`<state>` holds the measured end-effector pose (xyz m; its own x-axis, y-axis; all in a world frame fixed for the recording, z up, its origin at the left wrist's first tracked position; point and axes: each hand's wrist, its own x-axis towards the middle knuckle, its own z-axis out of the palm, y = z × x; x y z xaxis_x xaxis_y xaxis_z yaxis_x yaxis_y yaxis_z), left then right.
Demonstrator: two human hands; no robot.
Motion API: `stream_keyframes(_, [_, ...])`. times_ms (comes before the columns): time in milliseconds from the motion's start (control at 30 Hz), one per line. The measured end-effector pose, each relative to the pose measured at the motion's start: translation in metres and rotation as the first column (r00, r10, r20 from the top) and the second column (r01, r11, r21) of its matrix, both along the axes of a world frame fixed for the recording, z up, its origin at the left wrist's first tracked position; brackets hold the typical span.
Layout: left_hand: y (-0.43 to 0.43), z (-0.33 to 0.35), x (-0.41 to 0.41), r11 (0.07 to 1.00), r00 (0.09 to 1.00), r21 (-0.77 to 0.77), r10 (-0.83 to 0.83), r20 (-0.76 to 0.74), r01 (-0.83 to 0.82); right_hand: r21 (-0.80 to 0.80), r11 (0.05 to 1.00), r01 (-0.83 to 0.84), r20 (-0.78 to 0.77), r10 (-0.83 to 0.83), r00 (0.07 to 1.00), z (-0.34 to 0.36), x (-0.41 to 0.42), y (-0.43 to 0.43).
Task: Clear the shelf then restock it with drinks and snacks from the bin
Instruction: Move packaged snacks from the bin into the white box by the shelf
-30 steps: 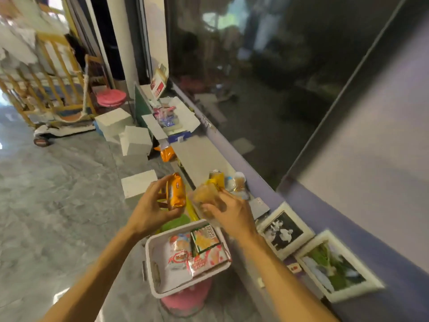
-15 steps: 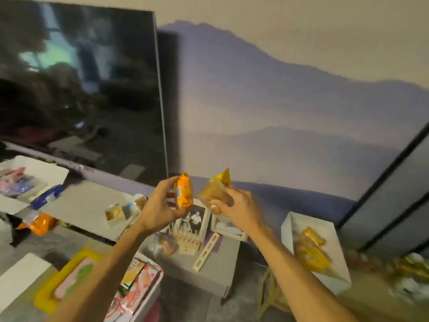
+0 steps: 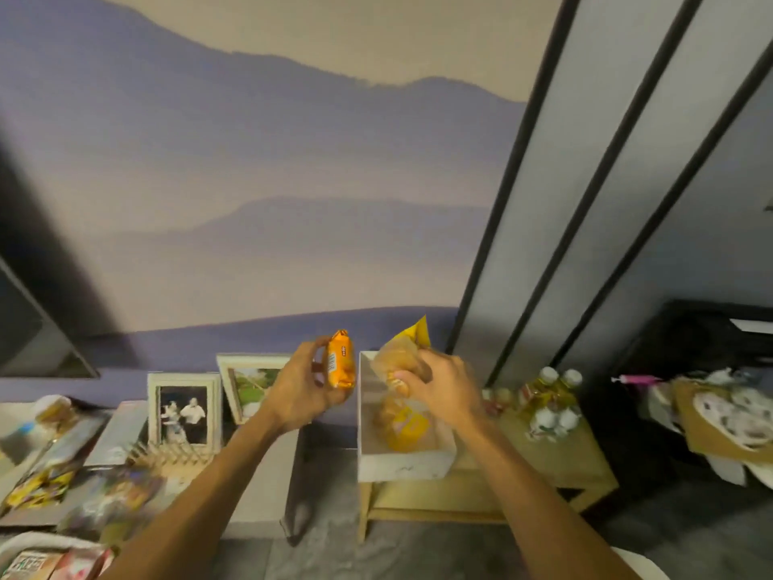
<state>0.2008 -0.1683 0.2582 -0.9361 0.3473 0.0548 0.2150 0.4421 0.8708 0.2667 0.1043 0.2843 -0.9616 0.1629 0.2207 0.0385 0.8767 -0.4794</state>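
Note:
My left hand (image 3: 303, 389) grips a small orange snack pack (image 3: 341, 360), held upright in front of the wall. My right hand (image 3: 443, 389) holds a clear bread bag with a yellow top (image 3: 401, 353) just above a white open box (image 3: 403, 468). Inside that box lies another yellow-and-tan snack bag (image 3: 401, 424). The box stands on a low wooden table (image 3: 556, 462). At the bottom left corner the white bin (image 3: 37, 542) shows its rim, with snack packets (image 3: 29, 565) inside it.
Two photo frames (image 3: 184, 408) lean on the wall over a grey low shelf (image 3: 121, 433), with a wooden rack (image 3: 167, 458) and blurred snacks (image 3: 42, 483) to the left. Several small bottles (image 3: 552, 395) stand on the wooden table. A dark unit (image 3: 690, 353) with clutter is on the right.
My view has swung right, from the bin and long shelf to the white box on the wooden table. Both hands carried their snacks along; the right one now hovers over the box.

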Motion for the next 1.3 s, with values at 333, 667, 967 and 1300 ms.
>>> stream_keyframes(333, [0.108, -0.123, -0.022, 0.976, 0.967, -0.207, -0.019, 0.256, 0.074, 0.039, 0.997, -0.073, 0.266, 0.060, 0.962, -0.120, -0.035, 0.078])
stream_keyframes(667, [0.116, -0.202, -0.041, 0.826, 0.986, -0.541, -0.095, 0.138, 0.155, 0.043, 0.990, -0.134, 0.383, 0.108, 0.918, -0.222, -0.042, 0.075])
stream_keyframes(967, [0.101, -0.156, -0.048, 0.803, 0.989, -0.578, -0.096, 0.112, 0.144, 0.001, 0.992, -0.130, 0.374, 0.120, 0.920, -0.165, -0.055, 0.076])
stream_keyframes(1300, [-0.008, -0.019, -0.026, 0.813, 0.944, -0.482, 0.250, -0.217, -0.326, 0.044, 0.964, -0.262, 0.256, 0.243, 0.936, -0.031, -0.102, 0.032])
